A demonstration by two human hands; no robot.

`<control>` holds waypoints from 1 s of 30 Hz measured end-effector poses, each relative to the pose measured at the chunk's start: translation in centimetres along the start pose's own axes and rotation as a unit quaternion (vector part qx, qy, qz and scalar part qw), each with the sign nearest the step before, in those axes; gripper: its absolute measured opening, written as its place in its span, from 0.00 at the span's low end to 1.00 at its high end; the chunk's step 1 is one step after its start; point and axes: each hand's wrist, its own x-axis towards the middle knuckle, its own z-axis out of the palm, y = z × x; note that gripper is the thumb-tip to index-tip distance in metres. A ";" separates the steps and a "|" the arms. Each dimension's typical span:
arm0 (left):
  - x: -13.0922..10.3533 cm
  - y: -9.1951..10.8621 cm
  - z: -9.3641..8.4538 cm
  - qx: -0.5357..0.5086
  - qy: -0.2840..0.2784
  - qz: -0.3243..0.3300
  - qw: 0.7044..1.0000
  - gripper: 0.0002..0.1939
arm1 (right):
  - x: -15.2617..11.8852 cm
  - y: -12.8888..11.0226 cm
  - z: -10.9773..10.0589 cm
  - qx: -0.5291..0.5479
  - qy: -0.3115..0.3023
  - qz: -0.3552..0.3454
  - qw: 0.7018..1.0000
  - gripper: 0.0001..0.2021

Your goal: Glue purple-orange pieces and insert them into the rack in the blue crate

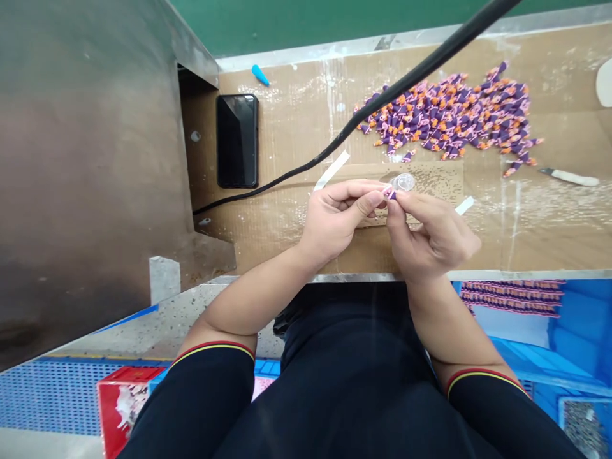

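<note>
Between the fingertips of both hands is a small purple and pink figurine, partly covered by the fingers. My left hand pinches it from the left with thumb and forefinger. From the right, the thumb and forefinger of my right hand close on its purple end. Just behind the fingertips stands a small clear plastic cup on a wet-spotted cardboard piece. A large heap of similar purple, pink and orange figurines lies farther back to the right.
A black cable crosses above the cardboard-covered table. At left are a phone, a blue cone-shaped cap and a metal housing. A white-handled knife lies right. Blue crates stand below the table's right edge.
</note>
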 end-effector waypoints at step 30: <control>-0.7 -0.1 0.3 -0.010 0.004 0.017 1.000 0.14 | 0.2 0.4 -0.1 0.029 0.015 -0.044 0.998 0.04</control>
